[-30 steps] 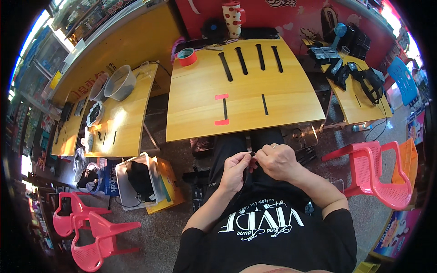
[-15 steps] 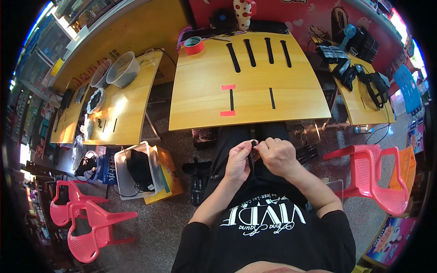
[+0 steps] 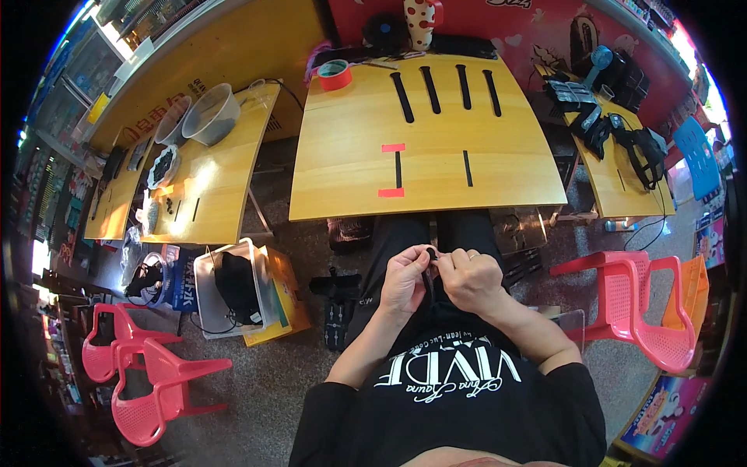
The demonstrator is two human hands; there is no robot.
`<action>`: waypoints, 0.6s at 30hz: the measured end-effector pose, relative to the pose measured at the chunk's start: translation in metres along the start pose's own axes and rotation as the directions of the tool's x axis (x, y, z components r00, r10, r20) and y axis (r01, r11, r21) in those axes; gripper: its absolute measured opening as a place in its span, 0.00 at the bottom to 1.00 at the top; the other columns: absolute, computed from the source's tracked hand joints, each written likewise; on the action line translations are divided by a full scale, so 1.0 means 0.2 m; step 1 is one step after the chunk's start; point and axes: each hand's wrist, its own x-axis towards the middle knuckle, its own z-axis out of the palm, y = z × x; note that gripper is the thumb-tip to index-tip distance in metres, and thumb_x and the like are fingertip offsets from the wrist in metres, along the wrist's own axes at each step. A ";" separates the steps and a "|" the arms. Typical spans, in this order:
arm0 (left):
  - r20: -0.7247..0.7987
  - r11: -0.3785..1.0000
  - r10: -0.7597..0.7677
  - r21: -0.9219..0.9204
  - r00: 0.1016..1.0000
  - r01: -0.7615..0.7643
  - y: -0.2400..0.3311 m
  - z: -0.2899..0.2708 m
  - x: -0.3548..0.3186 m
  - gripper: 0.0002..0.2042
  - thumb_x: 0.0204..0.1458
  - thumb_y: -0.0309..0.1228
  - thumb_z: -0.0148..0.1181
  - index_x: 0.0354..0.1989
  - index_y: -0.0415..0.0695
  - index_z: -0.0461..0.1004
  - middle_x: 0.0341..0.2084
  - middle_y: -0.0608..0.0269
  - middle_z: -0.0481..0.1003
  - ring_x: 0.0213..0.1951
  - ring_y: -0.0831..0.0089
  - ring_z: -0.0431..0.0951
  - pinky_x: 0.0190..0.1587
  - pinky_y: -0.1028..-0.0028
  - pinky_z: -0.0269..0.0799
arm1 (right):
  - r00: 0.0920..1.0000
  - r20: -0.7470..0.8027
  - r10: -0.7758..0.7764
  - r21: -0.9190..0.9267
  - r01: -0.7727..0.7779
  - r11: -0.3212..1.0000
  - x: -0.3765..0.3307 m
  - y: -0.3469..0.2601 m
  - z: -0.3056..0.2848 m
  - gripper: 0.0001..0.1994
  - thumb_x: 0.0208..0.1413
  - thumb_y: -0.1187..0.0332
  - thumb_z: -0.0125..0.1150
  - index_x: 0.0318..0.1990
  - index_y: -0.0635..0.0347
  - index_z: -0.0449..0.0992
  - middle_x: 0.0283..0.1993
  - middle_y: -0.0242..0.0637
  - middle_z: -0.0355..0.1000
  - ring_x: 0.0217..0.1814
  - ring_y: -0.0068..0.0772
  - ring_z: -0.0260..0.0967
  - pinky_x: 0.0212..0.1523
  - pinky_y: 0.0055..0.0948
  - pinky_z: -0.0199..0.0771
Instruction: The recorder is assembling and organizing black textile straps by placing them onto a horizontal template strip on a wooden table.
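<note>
Close together over my lap, both hands work at a small black piece [image 3: 433, 254], too small and too covered by fingers to name. My left hand [image 3: 403, 284] pinches it between thumb and index finger. Against its right side, the fingertips of my right hand [image 3: 471, 280] are pressed together, the other fingers curled. Beyond them stands the wooden table [image 3: 342, 167]. On it, a thin black strip [image 3: 398, 170] has a red tape piece [image 3: 391, 193] at its near end and another at its far end. A second thin black strip [image 3: 468, 169] is to its right.
Several long black strap-like pieces [image 3: 430, 89] lie in a row farther back, beside a roll of red tape [image 3: 334, 75]. A spotted cup [image 3: 420, 27] stands behind. Left, a side table bears clear tubs [image 3: 211, 117]. Pink chairs [image 3: 634, 303] flank me; a plastic bin [image 3: 268, 292] sits on the floor.
My hands stay together over my lap. The right fingers have shifted slightly and show a little more of the black piece. The whole view has moved slightly.
</note>
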 end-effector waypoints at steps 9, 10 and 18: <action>0.043 0.994 0.092 0.052 0.995 -0.094 0.05 -0.03 0.02 0.13 0.61 0.37 0.53 0.40 0.38 0.74 0.39 0.61 0.75 0.43 0.72 0.74 0.42 0.69 0.74 | 0.985 -0.033 0.168 0.108 -0.163 0.981 -0.04 0.04 -0.03 0.10 0.47 0.62 0.61 0.21 0.52 0.69 0.19 0.32 0.62 0.18 0.29 0.65 0.17 0.28 0.61; 0.000 0.994 0.058 0.094 0.998 -0.058 0.04 -0.01 0.01 0.14 0.61 0.37 0.53 0.44 0.38 0.74 0.39 0.61 0.75 0.44 0.73 0.74 0.43 0.69 0.74 | 0.984 -0.039 0.173 0.102 -0.168 0.980 -0.03 0.04 -0.03 0.10 0.47 0.62 0.61 0.21 0.52 0.69 0.19 0.32 0.62 0.18 0.29 0.65 0.17 0.28 0.61; 0.058 0.961 0.077 0.260 0.995 -0.090 0.04 0.00 0.03 0.11 0.58 0.24 0.57 0.48 0.35 0.74 0.37 0.62 0.76 0.37 0.76 0.76 0.40 0.76 0.72 | 0.997 -0.030 0.064 0.075 -0.062 0.995 0.02 0.05 -0.05 0.08 0.47 0.63 0.58 0.22 0.53 0.69 0.20 0.31 0.63 0.19 0.29 0.66 0.18 0.27 0.62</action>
